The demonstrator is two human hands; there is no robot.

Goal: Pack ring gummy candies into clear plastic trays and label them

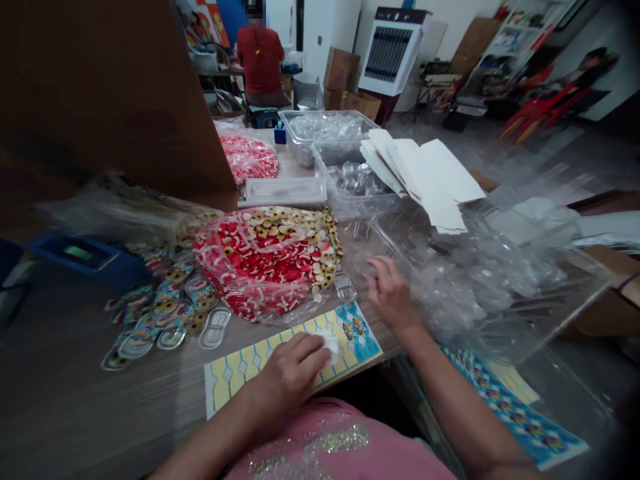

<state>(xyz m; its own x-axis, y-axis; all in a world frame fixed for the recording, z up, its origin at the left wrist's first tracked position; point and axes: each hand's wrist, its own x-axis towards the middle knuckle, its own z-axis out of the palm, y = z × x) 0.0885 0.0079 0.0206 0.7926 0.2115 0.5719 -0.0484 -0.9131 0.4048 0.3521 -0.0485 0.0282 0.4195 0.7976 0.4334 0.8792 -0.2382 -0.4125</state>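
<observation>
A sheet of stickers (235, 373), mostly peeled to its yellow backing, lies along the table's front edge, with a few printed stickers left at its blue right end. My left hand (295, 367) rests over it, fingers closed on a crumpled white piece (331, 345) that looks like tissue. My right hand (389, 293) is just past the sheet's right end, fingers loosely bent and apart, with nothing visible in them. Beside it lies a small clear plastic shell (346, 287). Another clear shell (215, 328) sits left of the sheet.
A plastic bag of red and yellow pieces (265, 260) lies behind the sheet. Stickered shells (165, 307) are heaped left, near a blue box (90, 257). Clear bins (350, 203) and white cards (430, 177) stand right and behind. A cardboard box (125, 100) rises left. A person (260, 63) sits far back.
</observation>
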